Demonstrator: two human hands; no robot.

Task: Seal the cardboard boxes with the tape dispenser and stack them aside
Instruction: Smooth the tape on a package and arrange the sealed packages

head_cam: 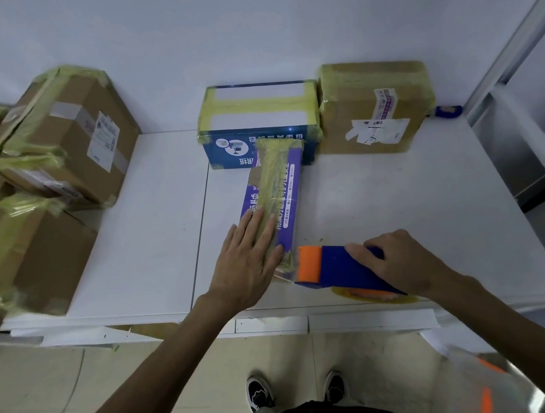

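On the white bench (398, 192), the left hand (246, 260) presses flat, fingers straight, on the purple box (287, 184) while the right hand (396, 260) grips the tape dispenser (335, 263), fingers curled round it.

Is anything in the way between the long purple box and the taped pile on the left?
Nothing visible: only white tabletop lies between the purple box and the pile. The left hand lies flat on the box.

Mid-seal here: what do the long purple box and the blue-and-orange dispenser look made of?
Long purple box: printed cardboard, it seems, with a slightly glossy face; yellowish translucent tape, wrinkled, runs along its top. Tape dispenser: hard moulded plastic by its look, matte blue body with an orange front piece.
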